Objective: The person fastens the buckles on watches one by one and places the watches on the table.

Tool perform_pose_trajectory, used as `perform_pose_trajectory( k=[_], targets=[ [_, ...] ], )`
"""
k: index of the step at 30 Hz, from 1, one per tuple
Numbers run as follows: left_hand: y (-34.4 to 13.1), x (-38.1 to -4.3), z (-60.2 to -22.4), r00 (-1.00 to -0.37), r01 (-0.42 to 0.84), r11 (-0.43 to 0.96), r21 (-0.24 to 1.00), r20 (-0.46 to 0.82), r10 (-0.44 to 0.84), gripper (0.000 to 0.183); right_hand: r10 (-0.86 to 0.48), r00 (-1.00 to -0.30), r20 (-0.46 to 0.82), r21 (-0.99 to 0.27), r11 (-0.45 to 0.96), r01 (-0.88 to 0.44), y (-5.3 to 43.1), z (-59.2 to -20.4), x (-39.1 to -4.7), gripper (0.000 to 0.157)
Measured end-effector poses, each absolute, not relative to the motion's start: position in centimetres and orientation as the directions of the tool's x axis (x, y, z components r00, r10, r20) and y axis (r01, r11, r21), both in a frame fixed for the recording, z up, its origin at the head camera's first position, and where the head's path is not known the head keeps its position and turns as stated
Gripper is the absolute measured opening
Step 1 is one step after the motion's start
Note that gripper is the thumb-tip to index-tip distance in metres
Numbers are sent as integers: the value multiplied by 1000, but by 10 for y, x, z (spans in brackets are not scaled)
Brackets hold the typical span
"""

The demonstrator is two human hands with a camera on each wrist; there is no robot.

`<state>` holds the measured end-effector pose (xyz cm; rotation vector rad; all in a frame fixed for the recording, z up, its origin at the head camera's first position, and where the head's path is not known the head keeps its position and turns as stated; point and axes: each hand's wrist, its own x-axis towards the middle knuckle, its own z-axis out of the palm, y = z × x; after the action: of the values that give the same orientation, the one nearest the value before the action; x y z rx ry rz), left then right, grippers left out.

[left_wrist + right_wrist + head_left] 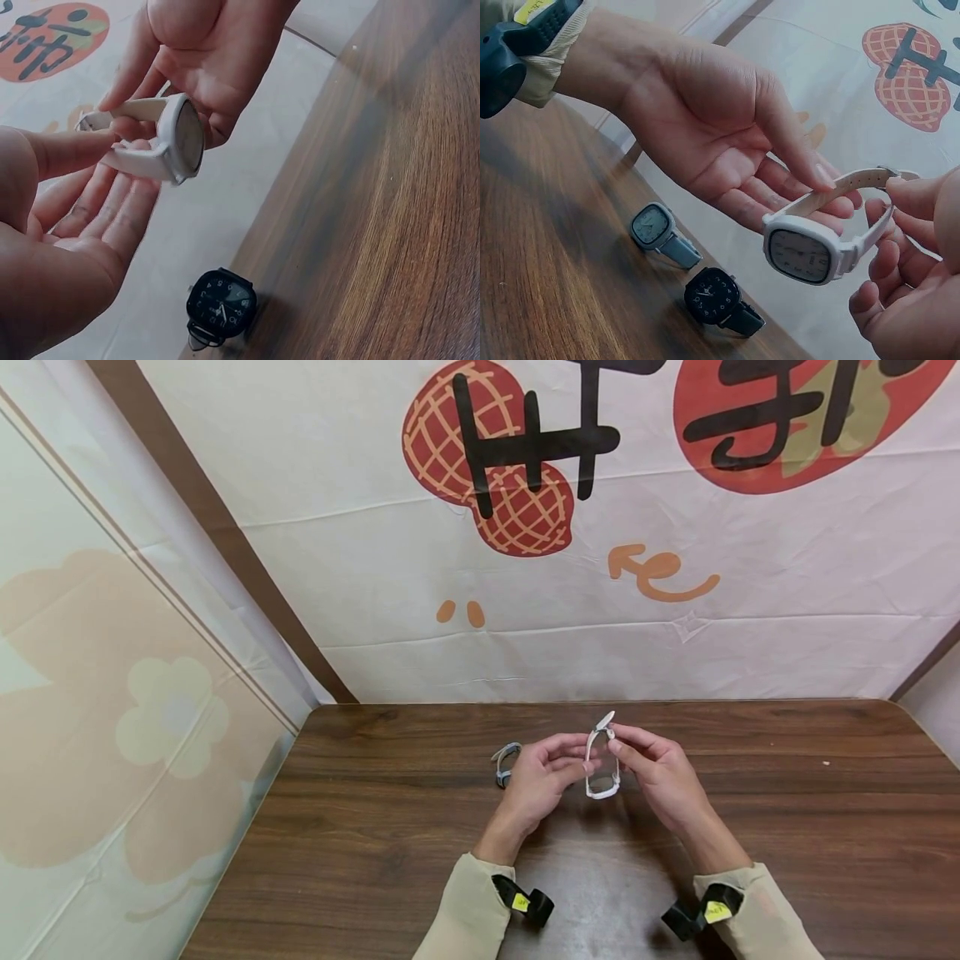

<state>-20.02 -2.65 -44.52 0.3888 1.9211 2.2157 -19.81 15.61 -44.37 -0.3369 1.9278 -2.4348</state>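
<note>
Both hands hold a white wristwatch [602, 792] above the table. Its white strap [855, 180] forms a loop, and the squarish dial [801, 253] hangs at the lower end. My left hand [536, 781] pinches one side of the strap between thumb and fingers, palm up in the right wrist view. My right hand [667, 777] pinches the strap near the buckle [889, 172], its fingertips partly covering it. Left of the left hand, a black wristwatch [712, 296] and a pale blue-grey wristwatch [652, 225] stand side by side on the table.
The dark wood-grain table [360, 843] ends at a white printed cloth backdrop [337, 568]. Another printed cloth [90, 710] hangs along the left side. A tiny white speck [826, 763] lies on the table at right.
</note>
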Motion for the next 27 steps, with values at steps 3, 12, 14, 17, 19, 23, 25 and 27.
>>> perform_pose_trajectory(
  k=[3,12,14,17,19,23,25,27],
  targets=[
    [-27,-200,-445,-950,45,-136,990,84,299,34,-120,-979,167,-960,-247,-134,155,-443,-198,19],
    [-27,-199,-444,-945,59,-130,990,97,312,38,-56,-986,157,-977,-155,-146,154,-442,-197,18],
    [-27,-199,-444,-944,64,-130,989,102,314,37,-54,-986,156,-978,-148,-146,154,-442,-197,21],
    [-27,-199,-443,-940,74,-116,990,108,323,37,-53,-987,155,-979,-140,-146,154,-444,-197,28],
    [-28,-199,-443,-939,81,-102,991,110,326,36,-54,-986,155,-980,-137,-147,154,-445,-197,30],
    [-28,-199,-443,-941,88,-71,994,106,321,33,-51,-986,158,-979,-140,-150,153,-445,-197,35],
    [-28,-198,-442,-944,88,-62,994,103,314,31,-45,-985,165,-976,-152,-157,153,-445,-197,31],
    [-28,-199,-442,-946,90,-54,994,103,307,30,-32,-984,173,-971,-172,-165,152,-445,-197,24]
  ],
)
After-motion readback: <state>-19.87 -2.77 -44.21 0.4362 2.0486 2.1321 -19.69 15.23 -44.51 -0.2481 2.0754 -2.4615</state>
